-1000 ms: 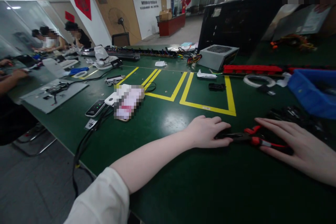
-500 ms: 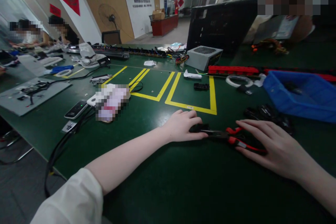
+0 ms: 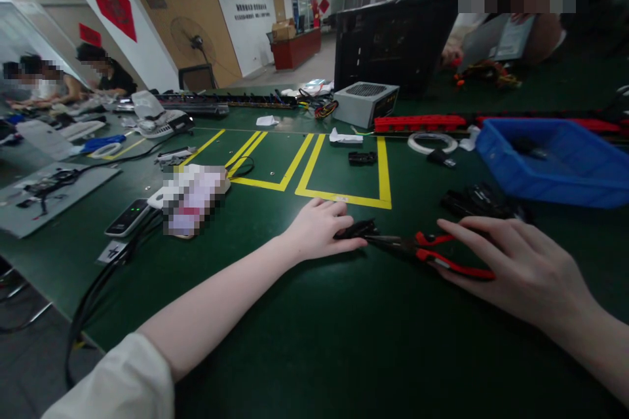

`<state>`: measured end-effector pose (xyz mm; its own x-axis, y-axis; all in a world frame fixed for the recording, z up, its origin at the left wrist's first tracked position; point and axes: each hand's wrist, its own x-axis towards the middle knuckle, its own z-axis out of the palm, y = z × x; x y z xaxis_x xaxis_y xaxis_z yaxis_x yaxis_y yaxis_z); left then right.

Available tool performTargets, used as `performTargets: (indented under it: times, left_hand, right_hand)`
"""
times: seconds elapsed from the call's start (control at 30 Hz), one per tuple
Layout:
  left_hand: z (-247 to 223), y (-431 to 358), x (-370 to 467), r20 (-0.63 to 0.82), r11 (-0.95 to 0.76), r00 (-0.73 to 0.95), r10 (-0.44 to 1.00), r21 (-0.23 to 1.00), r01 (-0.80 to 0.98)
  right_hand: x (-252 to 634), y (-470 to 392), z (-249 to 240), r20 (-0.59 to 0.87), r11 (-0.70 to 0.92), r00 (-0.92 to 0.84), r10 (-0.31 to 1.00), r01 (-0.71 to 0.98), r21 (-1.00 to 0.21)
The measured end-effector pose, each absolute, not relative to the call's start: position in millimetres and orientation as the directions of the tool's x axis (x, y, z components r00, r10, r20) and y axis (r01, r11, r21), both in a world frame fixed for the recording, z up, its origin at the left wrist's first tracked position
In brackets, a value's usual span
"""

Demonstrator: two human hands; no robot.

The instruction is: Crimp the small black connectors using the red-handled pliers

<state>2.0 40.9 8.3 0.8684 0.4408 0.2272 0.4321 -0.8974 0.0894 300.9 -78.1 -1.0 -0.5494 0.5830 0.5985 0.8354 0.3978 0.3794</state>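
Observation:
My left hand [image 3: 317, 232] is closed on a small black part [image 3: 361, 230], holding it low over the green table; its exact kind I cannot make out. From the right, the slim jaws of a pair of red-handled long-nose pliers [image 3: 427, 250] reach the near end of that part. My right hand [image 3: 531, 275] is around the pliers' handles, which stand apart, with the index finger stretched toward the upper one. Whether the jaws grip the part I cannot tell. Beyond both hands, another small black part [image 3: 362, 158] lies inside a yellow taped square.
Black parts [image 3: 484, 201] lie in a pile beside the blue bin [image 3: 550, 180] on the right. Behind are a grey power supply [image 3: 366, 105], a coiled white cable [image 3: 432, 143] and a red strip [image 3: 420, 123]. A phone [image 3: 196, 200] and black cables [image 3: 105, 275] are at left. A co-worker sits across.
The view has shifted slightly to the right. The pliers' handles look wider apart, and their jaws now show more clearly at the black part. Both hands keep their holds.

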Motion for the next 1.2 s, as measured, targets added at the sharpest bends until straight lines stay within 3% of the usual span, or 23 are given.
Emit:
performTargets:
  times: [0.2, 0.37, 0.5, 0.67, 0.9, 1.2]
  left_hand:
    - [11.5, 41.0, 2.8, 0.204, -0.891, 0.869, 0.451, 0.043, 0.452]
    - [11.8, 42.7, 1.1, 0.153, -0.881, 0.868, 0.473, 0.065, 0.468]
    - [11.4, 45.5, -4.3, 0.222, -0.872, 0.844, 0.488, 0.077, 0.484]
    - [8.0, 47.0, -7.3, 0.404, -0.876, 0.78, 0.478, 0.165, 0.452]
    - [1.9, 38.8, 1.6, 0.243, -0.891, 0.867, 0.436, 0.251, 0.378]
    - [2.6, 41.6, 1.2, 0.238, -0.893, 0.925, 0.296, 0.413, 0.18]
  right_hand:
    - [301.9, -77.1, -3.5, 0.612, 0.338, -0.553, 0.565, 0.832, 0.44]
    - [305.0, -75.9, -4.4, 0.646, 0.326, -0.506, 0.572, 0.863, 0.387]
    - [307.7, -74.7, -6.7, 0.652, 0.321, -0.481, 0.586, 0.877, 0.359]
    - [307.5, -74.8, -8.6, 0.659, 0.334, -0.468, 0.589, 0.884, 0.328]
    - [305.5, -75.5, -6.8, 0.62, 0.358, -0.502, 0.602, 0.865, 0.352]
    - [302.8, -74.9, -5.3, 0.595, 0.396, -0.565, 0.571, 0.825, 0.403]
